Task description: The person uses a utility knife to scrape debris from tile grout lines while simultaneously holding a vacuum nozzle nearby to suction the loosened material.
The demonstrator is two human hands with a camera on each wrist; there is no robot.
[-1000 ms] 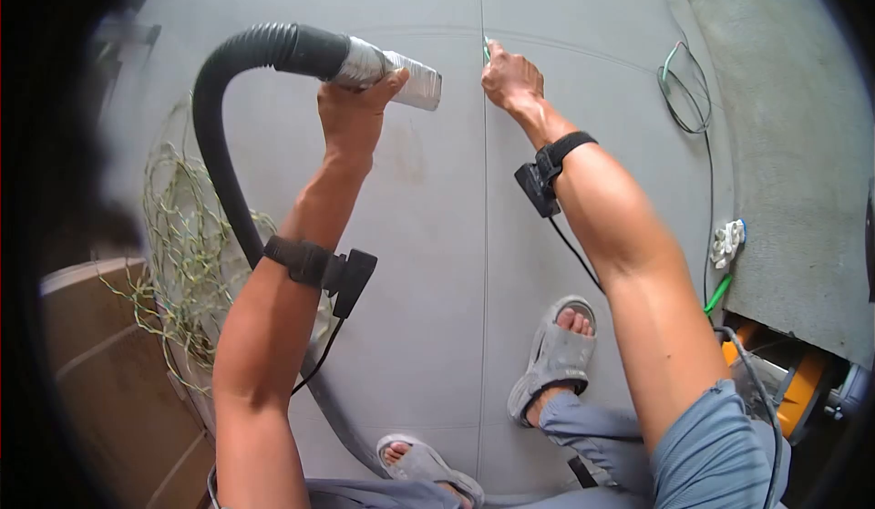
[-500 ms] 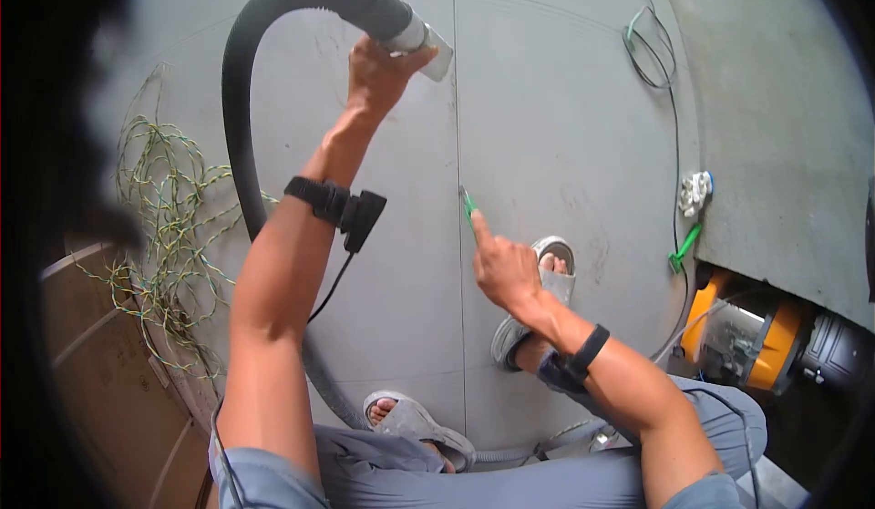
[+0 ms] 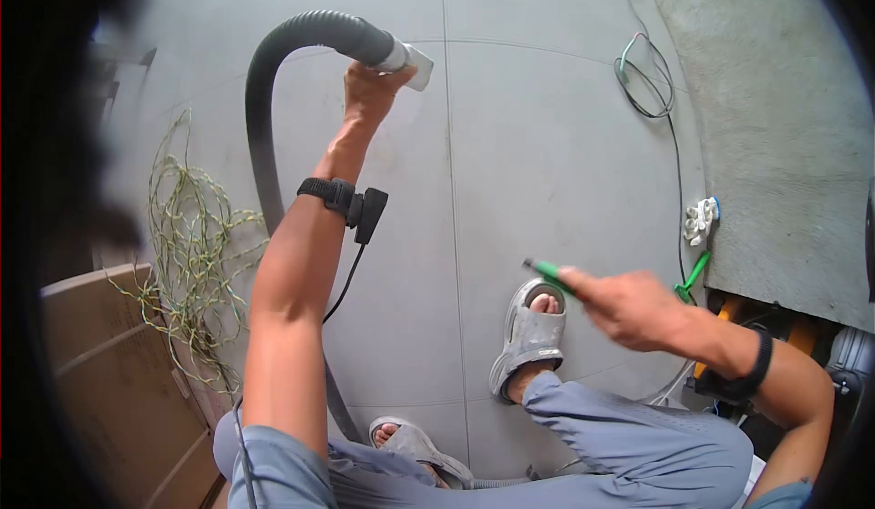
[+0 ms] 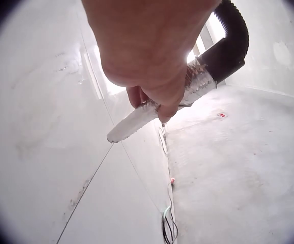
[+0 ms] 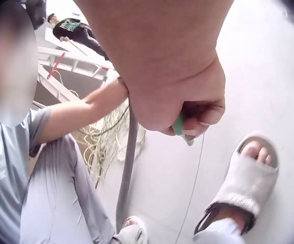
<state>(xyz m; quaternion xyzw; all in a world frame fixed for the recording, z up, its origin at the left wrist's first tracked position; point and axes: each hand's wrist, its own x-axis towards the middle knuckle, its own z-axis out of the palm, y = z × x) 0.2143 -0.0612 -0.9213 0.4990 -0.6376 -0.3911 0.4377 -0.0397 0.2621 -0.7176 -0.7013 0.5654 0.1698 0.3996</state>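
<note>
In the head view my left hand (image 3: 368,97) grips the silvery-wrapped nozzle (image 3: 418,69) of a black ribbed vacuum hose (image 3: 262,122). The left wrist view shows my thumb and fingers round this wrapped tube (image 4: 131,125), whose mouth lies over a thin floor seam (image 4: 88,184). My right hand (image 3: 638,310), above my right sandal (image 3: 533,334), holds a slim green-handled tool (image 3: 548,270) with a dark tip pointing left. In the right wrist view my fingers curl round the green handle (image 5: 178,123); most of it is hidden in the fist.
Tangled yellow-green wire (image 3: 196,263) lies left, beside a cardboard box (image 3: 118,354). On the right are a coiled black cable (image 3: 658,108), white gloves (image 3: 700,221), a green tool (image 3: 694,277) and an orange machine (image 3: 802,336). Another person (image 5: 75,30) stands in the right wrist view's background.
My right hand has pulled back from the far seam toward my body, then swung right off the seam with the green tool. My left hand still holds the nozzle, now slightly left of the seam.
</note>
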